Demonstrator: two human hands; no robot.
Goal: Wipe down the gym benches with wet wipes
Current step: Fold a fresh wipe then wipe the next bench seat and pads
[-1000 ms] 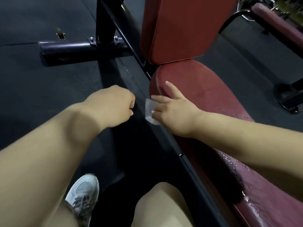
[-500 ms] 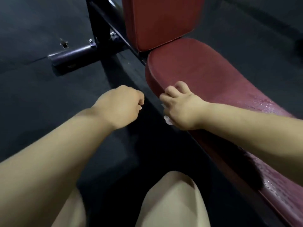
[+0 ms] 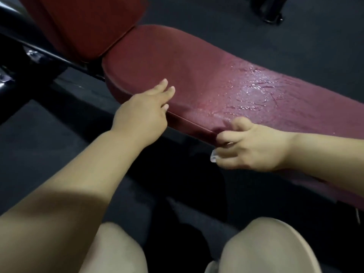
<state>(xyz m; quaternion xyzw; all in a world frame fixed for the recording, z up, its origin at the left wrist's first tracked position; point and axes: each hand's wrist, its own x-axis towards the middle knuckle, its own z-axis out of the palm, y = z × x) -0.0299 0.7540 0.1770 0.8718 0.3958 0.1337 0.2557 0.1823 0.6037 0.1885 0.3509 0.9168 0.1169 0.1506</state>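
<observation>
Head view: mere corner of wet wipe [image 3: 213,157] beneath right hand [image 3: 254,149]

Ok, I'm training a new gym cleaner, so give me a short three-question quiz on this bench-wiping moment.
1. Which hand grips the wet wipe? A) left B) right C) neither
2. True or false: the whole top of the bench pad glistens wet.
3. Fill in: the left hand holds ____.
Key: 1 B, the right hand; 2 false, the wet patch covers only its right part; 3 nothing.
</observation>
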